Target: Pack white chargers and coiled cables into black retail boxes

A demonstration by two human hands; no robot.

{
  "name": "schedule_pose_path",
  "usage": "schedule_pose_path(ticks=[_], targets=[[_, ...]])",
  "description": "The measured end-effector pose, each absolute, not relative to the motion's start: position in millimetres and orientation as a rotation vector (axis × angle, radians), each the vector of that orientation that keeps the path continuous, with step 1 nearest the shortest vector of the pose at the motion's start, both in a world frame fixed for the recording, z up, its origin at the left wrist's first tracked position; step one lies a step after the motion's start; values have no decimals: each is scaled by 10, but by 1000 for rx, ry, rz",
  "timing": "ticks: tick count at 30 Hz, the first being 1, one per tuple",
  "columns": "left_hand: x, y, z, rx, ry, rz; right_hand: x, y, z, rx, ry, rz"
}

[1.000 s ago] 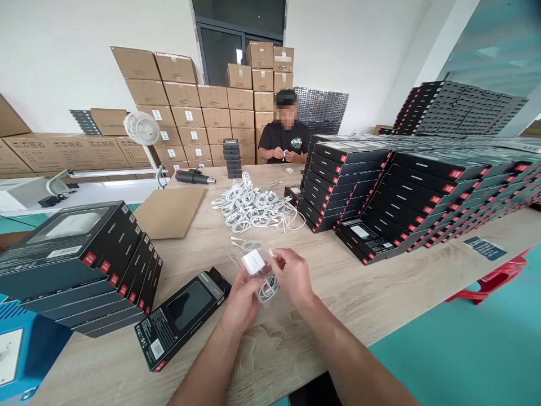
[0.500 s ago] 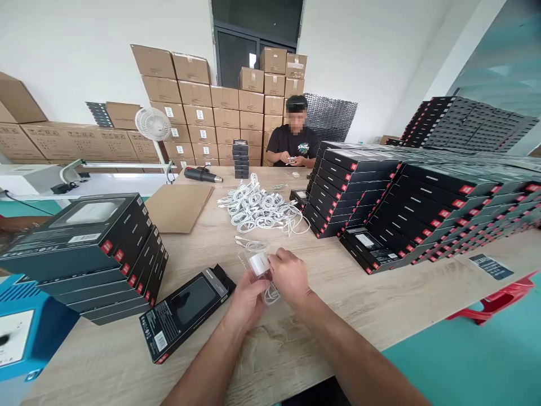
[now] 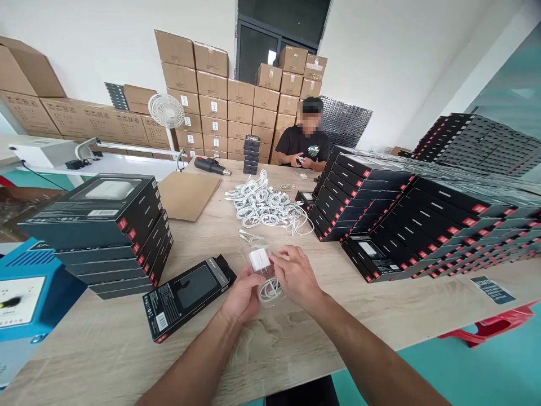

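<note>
My left hand (image 3: 244, 294) is closed on the left side of a clear plastic tray (image 3: 276, 302), its thumb over the edge. A white charger (image 3: 259, 259) with prongs sits in the upper part of the tray. Below the charger lies a coiled white cable (image 3: 270, 290). My right hand (image 3: 297, 277) has its thumb and fingers bent together at the tray's right edge, beside the charger. To the left rests a black box (image 3: 190, 298) with a dark window, its far end flap open. Another white cable (image 3: 252, 239) lies just beyond the tray, partly behind it.
A heap of coiled white cables (image 3: 270, 203) lies ahead. Stacks of black boxes stand left (image 3: 147, 237) and right (image 3: 359, 186). Further back are a cardboard sheet (image 3: 188, 194), a heat gun (image 3: 211, 166) and a co-worker (image 3: 302, 146) seated across the table.
The view has turned a little to the left. The tray has tipped flatter, so the charger's prongs and more of the coiled cable show. My right fingers have shifted along its right edge.
</note>
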State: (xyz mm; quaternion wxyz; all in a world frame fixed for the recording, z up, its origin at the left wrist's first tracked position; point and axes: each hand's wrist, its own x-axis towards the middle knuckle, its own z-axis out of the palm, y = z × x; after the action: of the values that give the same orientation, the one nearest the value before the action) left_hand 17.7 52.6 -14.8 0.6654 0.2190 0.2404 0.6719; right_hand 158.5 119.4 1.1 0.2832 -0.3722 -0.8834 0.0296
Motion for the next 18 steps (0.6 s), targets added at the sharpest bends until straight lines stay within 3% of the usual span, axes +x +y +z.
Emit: schedule_pose_path(ticks=[9,18], targets=[[71,508,-83,561,613,1495,1726,1194,-49,-904,-2339,725],[88,507,-99,519,650,1462,1717,1110,36,-1030,-2419,577]])
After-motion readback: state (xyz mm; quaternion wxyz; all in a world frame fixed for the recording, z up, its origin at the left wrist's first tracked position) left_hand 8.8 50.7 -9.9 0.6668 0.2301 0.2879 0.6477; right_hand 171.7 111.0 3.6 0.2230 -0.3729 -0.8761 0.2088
